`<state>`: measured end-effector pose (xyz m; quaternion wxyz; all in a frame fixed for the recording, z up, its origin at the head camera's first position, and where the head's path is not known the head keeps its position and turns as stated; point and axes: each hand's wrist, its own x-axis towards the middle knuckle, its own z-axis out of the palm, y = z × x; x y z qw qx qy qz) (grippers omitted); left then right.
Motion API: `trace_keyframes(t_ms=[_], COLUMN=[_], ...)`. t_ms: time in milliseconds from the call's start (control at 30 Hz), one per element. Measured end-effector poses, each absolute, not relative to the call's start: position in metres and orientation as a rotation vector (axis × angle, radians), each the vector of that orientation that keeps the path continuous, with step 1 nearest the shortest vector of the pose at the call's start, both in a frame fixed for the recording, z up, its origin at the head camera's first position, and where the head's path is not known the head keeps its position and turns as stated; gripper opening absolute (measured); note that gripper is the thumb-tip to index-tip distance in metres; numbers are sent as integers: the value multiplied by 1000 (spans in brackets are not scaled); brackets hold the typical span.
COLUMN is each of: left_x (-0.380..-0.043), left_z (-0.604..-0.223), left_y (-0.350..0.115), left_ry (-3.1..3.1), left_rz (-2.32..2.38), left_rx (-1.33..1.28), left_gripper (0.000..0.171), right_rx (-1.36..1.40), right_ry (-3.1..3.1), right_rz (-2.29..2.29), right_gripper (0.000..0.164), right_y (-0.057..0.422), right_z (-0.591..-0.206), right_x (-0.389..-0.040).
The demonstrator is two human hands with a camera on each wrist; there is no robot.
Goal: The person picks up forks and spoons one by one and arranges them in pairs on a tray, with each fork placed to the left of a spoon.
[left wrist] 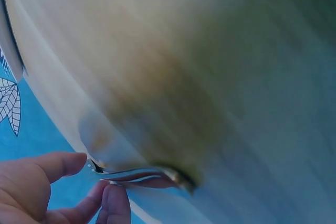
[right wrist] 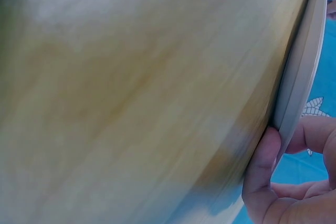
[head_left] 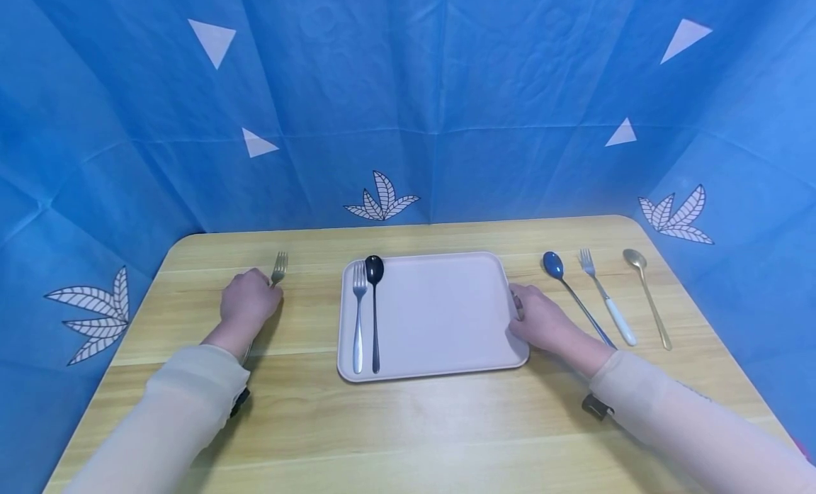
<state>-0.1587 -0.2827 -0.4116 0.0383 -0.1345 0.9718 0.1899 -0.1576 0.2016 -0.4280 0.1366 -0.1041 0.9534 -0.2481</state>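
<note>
At the left of the table, my left hand pinches a metal fork; its tines stick out past the fingers. Close up in the left wrist view, the fork appears edge-on between the fingertips. My right hand grips the right rim of a pale rectangular tray, with fingers on both sides of the rim in the right wrist view. Along the tray's left side lie a silver fork and a black spoon, side by side.
Right of the tray lie a blue-bowled spoon, a fork with a pale handle and a gold-coloured spoon. All rest on a light wooden table. A blue patterned curtain hangs behind the table and at both sides.
</note>
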Motion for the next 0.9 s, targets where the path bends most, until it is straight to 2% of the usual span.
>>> trace_keyframes(t_ms=[300,600,900], left_x=[-157,-157,-156], left_z=[-407,-408,-405], left_y=[-282,-282,-280], left_ry=[2932,2910,2853], left_rz=[558,539,512], left_rx=[-364,-382,-387], left_gripper=[36,21,19], right_rx=[-302,-304,-294], right_ry=[2760,2759,2751], right_rz=[-721,-728,-724], right_gripper=[75,75,75], right_y=[202,202,202], right_z=[-428,-427,-427], right_x=[-158,-158,-158])
